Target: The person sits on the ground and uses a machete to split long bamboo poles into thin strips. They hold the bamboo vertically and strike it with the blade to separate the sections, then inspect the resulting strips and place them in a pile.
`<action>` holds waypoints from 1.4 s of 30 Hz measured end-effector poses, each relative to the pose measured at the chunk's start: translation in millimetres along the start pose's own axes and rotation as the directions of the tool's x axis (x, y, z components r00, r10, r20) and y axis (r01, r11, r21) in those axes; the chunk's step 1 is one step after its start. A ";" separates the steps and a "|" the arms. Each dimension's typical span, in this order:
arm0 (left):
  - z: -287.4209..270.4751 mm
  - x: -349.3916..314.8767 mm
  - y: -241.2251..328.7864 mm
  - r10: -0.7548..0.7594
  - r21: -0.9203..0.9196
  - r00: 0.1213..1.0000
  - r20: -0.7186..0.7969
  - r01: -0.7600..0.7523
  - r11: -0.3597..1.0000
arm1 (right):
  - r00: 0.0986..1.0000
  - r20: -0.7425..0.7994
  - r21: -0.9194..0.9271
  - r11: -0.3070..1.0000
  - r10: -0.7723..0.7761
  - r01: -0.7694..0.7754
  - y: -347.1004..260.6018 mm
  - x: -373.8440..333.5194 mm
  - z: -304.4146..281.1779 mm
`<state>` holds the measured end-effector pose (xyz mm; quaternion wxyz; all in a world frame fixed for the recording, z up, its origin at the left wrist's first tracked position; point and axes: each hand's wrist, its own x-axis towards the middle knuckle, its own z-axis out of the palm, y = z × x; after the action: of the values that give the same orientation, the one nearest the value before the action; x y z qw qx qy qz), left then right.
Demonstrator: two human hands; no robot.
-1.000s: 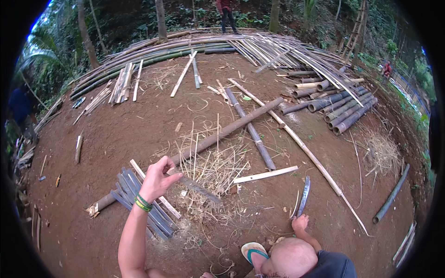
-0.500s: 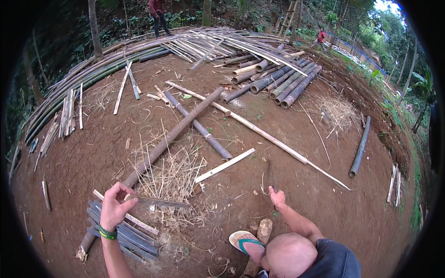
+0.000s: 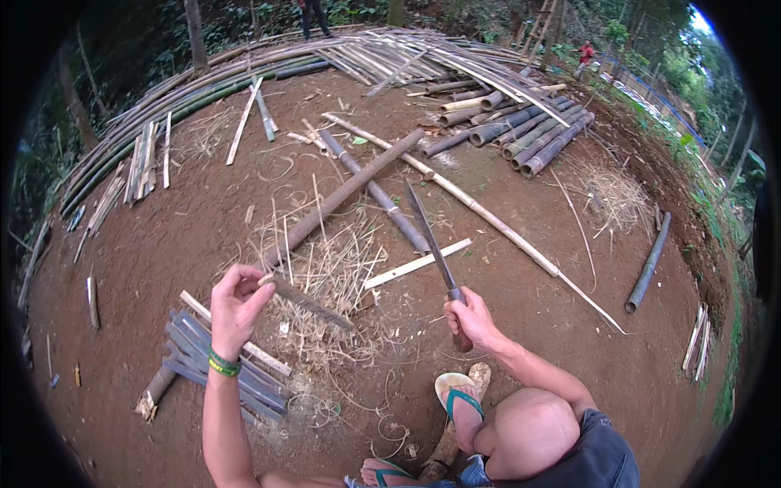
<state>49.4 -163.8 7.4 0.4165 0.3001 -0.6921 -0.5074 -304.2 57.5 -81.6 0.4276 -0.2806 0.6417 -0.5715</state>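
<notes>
My left hand pinches one end of a short, dark bamboo strip between thumb and fingers. The strip slants down to the right above a heap of pale shavings. My right hand is wrapped round the wooden handle of a machete, whose long dark blade points up and slightly left. Blade and strip are apart. Below my left hand, beside the wrist, lies a stack of split grey bamboo strips. A pale flat bamboo slat rests on the ground left of the machete blade.
A thick brown bamboo pole crosses a darker pole. Further right runs a long pale pole. Cut bamboo tubes and split slats lie at the back. A person stands there; another person is far right.
My right hand has raised the machete, which hung low and blurred before, so its blade now stands upright. The strip in my left hand tilts down more steeply. The whole view has shifted.
</notes>
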 end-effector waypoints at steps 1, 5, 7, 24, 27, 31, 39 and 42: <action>2.4 1.5 1.7 0.024 0.034 0.999 -0.022 -0.023 0.999 | 0.994 0.095 0.041 0.998 0.045 -0.049 -17.1 -6.7 15.7; 14.5 1.3 13.2 0.098 0.079 0.995 -0.013 -0.097 0.992 | 0.937 0.346 0.101 0.995 -0.054 0.021 -53.4 -27.7 59.3; 17.7 -3.2 6.4 0.142 0.155 0.990 -0.022 -0.137 0.978 | 0.894 0.435 0.057 0.995 -0.103 0.087 -66.3 -36.2 71.3; 55.4 -14.5 19.2 0.519 0.428 0.852 0.067 -0.494 0.757 | 0.817 0.576 -0.190 0.972 -0.006 0.141 -100.0 -47.4 92.1; 60.8 -12.2 22.3 0.535 0.442 0.842 0.064 -0.505 0.741 | 0.822 0.570 -0.200 0.968 -0.013 0.154 -97.8 -46.4 89.0; 61.3 -11.0 22.5 0.546 0.462 0.835 0.066 -0.511 0.725 | 0.815 0.579 -0.198 0.966 -0.020 0.165 -100.6 -45.5 87.6; 64.8 -9.0 21.3 0.556 0.455 0.827 0.078 -0.526 0.718 | 0.812 0.584 -0.232 0.960 0.006 0.159 -107.8 -47.1 83.2; 66.2 -8.2 21.3 0.566 0.455 0.821 0.082 -0.536 0.711 | 0.808 0.589 -0.229 0.960 0.007 0.159 -109.5 -47.7 82.2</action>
<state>-4.9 -120.4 16.3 0.4873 0.1856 -0.8357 -0.1723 -224.1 36.6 37.5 0.5386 -0.5230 0.5385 -0.3826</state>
